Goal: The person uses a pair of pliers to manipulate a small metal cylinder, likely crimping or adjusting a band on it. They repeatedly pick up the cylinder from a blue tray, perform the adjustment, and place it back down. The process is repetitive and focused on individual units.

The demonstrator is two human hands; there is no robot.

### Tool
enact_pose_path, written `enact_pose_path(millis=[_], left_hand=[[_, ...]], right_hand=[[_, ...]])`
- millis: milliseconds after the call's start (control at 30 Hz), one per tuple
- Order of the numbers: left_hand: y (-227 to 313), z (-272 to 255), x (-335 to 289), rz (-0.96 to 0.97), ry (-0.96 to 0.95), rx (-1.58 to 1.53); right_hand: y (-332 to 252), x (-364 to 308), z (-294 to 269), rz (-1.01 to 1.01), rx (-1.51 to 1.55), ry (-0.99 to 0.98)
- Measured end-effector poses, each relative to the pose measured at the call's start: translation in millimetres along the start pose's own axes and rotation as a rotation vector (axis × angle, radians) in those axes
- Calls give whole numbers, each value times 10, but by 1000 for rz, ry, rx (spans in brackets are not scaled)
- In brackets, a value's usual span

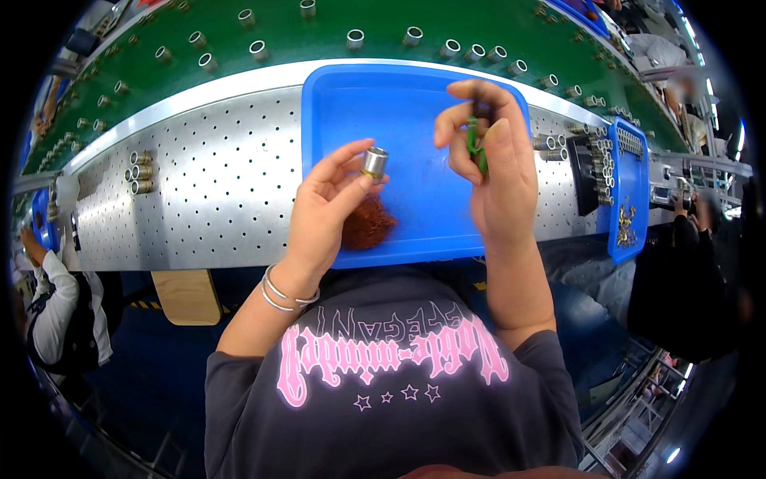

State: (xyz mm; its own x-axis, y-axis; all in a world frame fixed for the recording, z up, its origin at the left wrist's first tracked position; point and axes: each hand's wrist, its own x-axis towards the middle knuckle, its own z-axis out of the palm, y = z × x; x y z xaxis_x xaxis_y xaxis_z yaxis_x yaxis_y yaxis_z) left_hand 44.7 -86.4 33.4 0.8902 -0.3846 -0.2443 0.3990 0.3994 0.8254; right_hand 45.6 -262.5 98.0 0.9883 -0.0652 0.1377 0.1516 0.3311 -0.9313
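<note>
My left hand (331, 194) pinches a short silver metal sleeve (376, 162) with a yellowish lower rim between thumb and fingers, above the blue tray. My right hand (501, 152) is raised over the tray's right side, its fingers curled round a thin green tool (475, 146) whose exact kind I cannot make out. The two hands are apart, and the tool does not touch the sleeve. A heap of reddish-brown fine material (368, 223) lies in the near left part of the blue tray (415, 256), partly covered by my left hand.
Beyond the tray runs a green conveyor belt (319, 48) carrying several metal sleeves. A few sleeves (141, 172) stand on the perforated metal table (231, 176) at left. On the right are more sleeves, a black stand (585, 177) and a smaller blue tray (629, 191). Other people work at both sides.
</note>
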Motion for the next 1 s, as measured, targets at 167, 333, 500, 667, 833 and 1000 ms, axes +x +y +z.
enact_pose_path(millis=[167, 333, 500, 667, 833, 1000], left_hand=[[62, -31, 9, 11, 59, -43], [53, -23, 10, 40, 50, -19], [64, 9, -9, 40, 41, -20], [30, 31, -7, 27, 21, -53], [-4, 35, -13, 36, 8, -56], [8, 35, -15, 34, 11, -62]], right_hand=[[293, -170, -58, -168, -856, -110], [310, -231, -59, -130, -1038, -141], [311, -236, -78, -127, -1019, -146], [354, -203, 51, -208, -838, -150], [326, -133, 51, -169, -901, -273], [378, -116, 60, -203, -866, -219]])
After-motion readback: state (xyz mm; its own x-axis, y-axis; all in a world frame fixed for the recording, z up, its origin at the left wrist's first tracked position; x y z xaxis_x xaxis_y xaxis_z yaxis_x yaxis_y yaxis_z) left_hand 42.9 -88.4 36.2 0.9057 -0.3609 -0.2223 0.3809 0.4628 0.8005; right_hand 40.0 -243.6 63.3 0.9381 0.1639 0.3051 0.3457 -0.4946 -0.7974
